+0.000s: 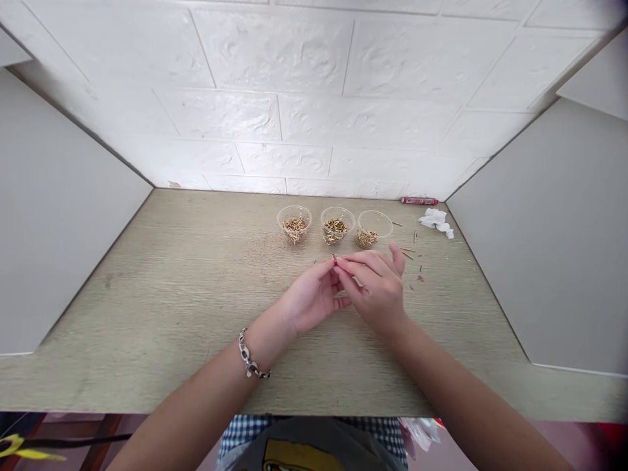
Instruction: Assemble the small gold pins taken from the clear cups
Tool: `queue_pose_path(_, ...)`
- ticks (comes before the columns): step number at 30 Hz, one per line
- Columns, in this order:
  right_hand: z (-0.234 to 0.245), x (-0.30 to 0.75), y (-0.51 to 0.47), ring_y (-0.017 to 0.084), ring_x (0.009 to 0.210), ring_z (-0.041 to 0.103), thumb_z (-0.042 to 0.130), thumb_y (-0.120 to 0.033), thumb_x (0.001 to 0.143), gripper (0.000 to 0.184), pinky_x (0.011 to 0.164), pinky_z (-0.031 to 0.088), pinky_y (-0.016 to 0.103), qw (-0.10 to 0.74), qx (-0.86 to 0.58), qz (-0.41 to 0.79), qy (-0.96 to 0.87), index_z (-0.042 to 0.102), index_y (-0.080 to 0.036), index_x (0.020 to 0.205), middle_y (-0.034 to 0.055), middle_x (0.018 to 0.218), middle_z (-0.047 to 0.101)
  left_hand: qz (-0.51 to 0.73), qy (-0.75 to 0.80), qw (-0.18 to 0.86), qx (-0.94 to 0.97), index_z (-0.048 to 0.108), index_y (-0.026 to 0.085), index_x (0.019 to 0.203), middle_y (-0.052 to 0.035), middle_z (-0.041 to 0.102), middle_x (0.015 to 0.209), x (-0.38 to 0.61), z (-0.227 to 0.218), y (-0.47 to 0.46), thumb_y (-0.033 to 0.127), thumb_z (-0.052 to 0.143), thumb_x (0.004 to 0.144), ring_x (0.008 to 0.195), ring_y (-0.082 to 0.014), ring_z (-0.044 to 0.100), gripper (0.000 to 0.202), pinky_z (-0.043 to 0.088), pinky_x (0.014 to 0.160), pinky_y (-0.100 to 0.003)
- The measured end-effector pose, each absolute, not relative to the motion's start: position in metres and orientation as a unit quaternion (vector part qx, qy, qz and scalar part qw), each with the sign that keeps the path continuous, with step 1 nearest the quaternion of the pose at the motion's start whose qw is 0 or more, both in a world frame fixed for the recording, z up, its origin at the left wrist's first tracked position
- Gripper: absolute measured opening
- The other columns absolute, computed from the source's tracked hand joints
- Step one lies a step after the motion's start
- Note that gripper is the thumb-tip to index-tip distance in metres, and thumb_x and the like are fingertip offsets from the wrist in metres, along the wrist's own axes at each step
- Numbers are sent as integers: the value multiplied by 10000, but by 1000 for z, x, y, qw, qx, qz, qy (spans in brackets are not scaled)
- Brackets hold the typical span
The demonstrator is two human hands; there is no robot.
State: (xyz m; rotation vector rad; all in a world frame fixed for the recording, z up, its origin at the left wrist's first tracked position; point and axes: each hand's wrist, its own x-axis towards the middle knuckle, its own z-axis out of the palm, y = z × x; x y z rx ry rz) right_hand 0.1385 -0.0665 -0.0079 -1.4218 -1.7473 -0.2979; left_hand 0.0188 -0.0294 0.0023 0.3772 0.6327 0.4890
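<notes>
My left hand [316, 297] and my right hand [375, 288] meet over the middle of the table, fingertips together. Between the pinched tips is a small, thin brass-coloured metal piece [334, 260], too small to make out its exact kind. Both hands appear closed on it; some left fingers are hidden behind the right hand. Just beyond them stand a left clear plastic cup [294, 214], a middle cup [338, 214] and a right cup [385, 224]. Each contains many small brass-coloured pins [295, 226].
Loose pins [407, 254] and dark bits lie right of the cups, near crumpled white tissue [434, 220]. A red tube-like item [419, 201] rests against the white brick-patterned wall [314, 118]. Grey panels [554, 242] border the table [161, 281] on both sides. Brown specks surround the left cup.
</notes>
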Motion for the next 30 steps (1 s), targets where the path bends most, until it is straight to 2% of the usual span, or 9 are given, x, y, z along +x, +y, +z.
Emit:
queue_pose_path(4, -10, 134, -65, 158, 777, 621, 576, -217, 810, 97, 1002, 251, 451, 448, -588, -54, -672, 667, -235, 783, 4, 825, 694, 198, 277, 920, 192, 574, 190, 988, -80, 578, 1069, 20, 4, -32, 430, 291, 901, 840, -136, 547, 381, 441, 661, -248)
queue_pose_path(8, -11, 132, -64, 156, 742, 622, 593, -216, 782, 80, 1004, 253, 458, 463, -599, -8, -654, 651, -223, 727, 4, 785, 683, 195, 255, 921, 221, 558, 202, 1024, -81, 559, 1132, 22, 2, -35, 448, 266, 904, 924, -149, 544, 400, 442, 711, -259)
queue_pose_path(12, -10, 136, -62, 160, 725, 622, 599, -220, 761, 62, 985, 268, 457, 461, -617, -17, -638, 619, -223, 703, 2, 769, 672, 258, 305, 870, 288, 521, 195, 902, -58, 576, 944, 23, -3, -35, 495, 255, 892, 780, -128, 540, 400, 424, 634, -245)
queue_pose_path(16, -7, 143, -62, 154, 749, 627, 578, -197, 775, 77, 1015, 219, 446, 435, -605, -98, -659, 601, -239, 713, -9, 785, 675, 331, 376, 724, 475, 467, 183, 763, -22, 507, 766, 19, -3, -30, 551, 202, 880, 640, -114, 471, 468, 378, 573, -245)
queue_pose_path(20, -4, 146, -63, 140, 729, 622, 564, -186, 790, 88, 1040, 157, 433, 401, -577, -137, -698, 587, -242, 726, -25, 767, 678, 322, 381, 539, 679, 451, 177, 681, 15, 453, 656, 13, 2, -27, 400, 352, 891, 640, -113, 429, 322, 351, 620, -255)
queue_pose_path(23, -2, 146, -65, 138, 735, 627, 560, -183, 794, 81, 1049, 133, 433, 398, -562, -136, -712, 586, -242, 746, -25, 791, 684, 321, 376, 525, 693, 425, 176, 649, 28, 425, 623, 12, 5, -27, 316, 354, 890, 613, -104, 412, 288, 342, 597, -244)
queue_pose_path(27, -3, 147, -65, 136, 735, 634, 552, -199, 802, 68, 1040, 188, 421, 413, -566, -108, -705, 584, -240, 758, -15, 807, 681, 332, 362, 556, 671, 414, 176, 641, 25, 441, 633, 13, 6, -27, 313, 347, 882, 619, -102, 425, 285, 362, 608, -235)
queue_pose_path(30, -2, 147, -66, 129, 738, 638, 534, -189, 812, 70, 1052, 183, 420, 405, -562, -97, -715, 573, -236, 780, -15, 829, 688, 329, 362, 550, 677, 417, 175, 636, 26, 444, 632, 13, 7, -26, 322, 356, 877, 619, -101, 423, 289, 362, 611, -234)
